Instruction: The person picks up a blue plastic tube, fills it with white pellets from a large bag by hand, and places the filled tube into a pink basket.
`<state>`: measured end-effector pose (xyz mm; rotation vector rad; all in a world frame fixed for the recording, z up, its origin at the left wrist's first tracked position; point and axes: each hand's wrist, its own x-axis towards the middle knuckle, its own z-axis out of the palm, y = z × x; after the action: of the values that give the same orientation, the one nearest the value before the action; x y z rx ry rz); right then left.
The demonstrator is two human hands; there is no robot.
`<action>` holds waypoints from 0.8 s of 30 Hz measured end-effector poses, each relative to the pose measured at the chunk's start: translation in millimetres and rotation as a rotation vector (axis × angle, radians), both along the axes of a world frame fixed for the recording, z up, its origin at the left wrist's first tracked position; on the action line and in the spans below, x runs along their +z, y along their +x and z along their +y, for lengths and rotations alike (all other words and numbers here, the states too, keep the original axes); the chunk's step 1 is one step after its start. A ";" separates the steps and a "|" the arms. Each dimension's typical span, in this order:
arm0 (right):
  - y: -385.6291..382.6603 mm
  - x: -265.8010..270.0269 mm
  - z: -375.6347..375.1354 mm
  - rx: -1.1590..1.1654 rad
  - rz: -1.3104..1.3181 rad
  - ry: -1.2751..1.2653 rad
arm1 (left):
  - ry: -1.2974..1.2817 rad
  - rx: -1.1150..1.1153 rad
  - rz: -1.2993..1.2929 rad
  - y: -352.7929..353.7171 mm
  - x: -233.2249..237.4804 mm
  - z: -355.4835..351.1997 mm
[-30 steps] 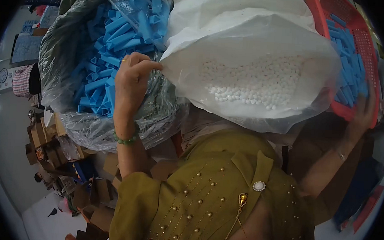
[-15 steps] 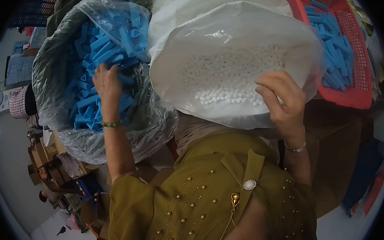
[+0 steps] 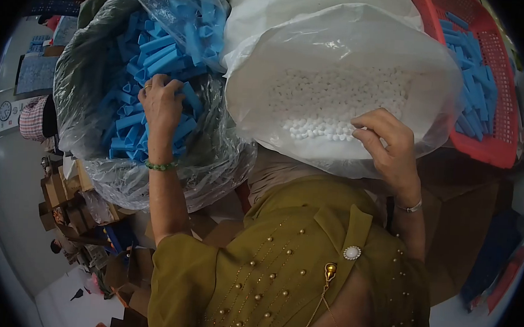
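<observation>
Blue, soft-looking, three-sided tubes (image 3: 129, 121) fill the crinkled clear plastic bag (image 3: 75, 131), and in we reach! Our left hand (image 3: 162, 104) is down among them, inside the bag's right rim, fingers bent over the pile; whether they grip a tube, we cannot tell, since the tips are hidden.

Across we go to the small round white beads (image 3: 318, 131), heaped low in the wide translucent white bag (image 3: 422, 53), towards its near edge. Our right hand (image 3: 384, 135) is at the heap's right side, thumb and forefinger curled close together; whether a bead sits between them, we can't make out.

We'd call this a picking step on both sides: tube on the left, bead on the right. It calls for a light fingertip pinch, one piece separated from its neighbours, the soft tube left uncrushed. Beyond the white bag's right edge, a red perforated plastic basket (image 3: 492, 155) carries more blue tubes.
</observation>
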<state>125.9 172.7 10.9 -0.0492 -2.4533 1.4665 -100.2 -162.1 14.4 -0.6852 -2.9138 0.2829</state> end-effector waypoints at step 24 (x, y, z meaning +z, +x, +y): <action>-20.6 -16.3 30.6 -0.069 -0.218 0.487 | 0.707 -0.463 -0.622 98.6 -15.9 155.8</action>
<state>105.3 203.2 -5.4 -0.1999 -2.8827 0.8398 -1.6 -6.2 -1.5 -1.4281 -2.8791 -1.1245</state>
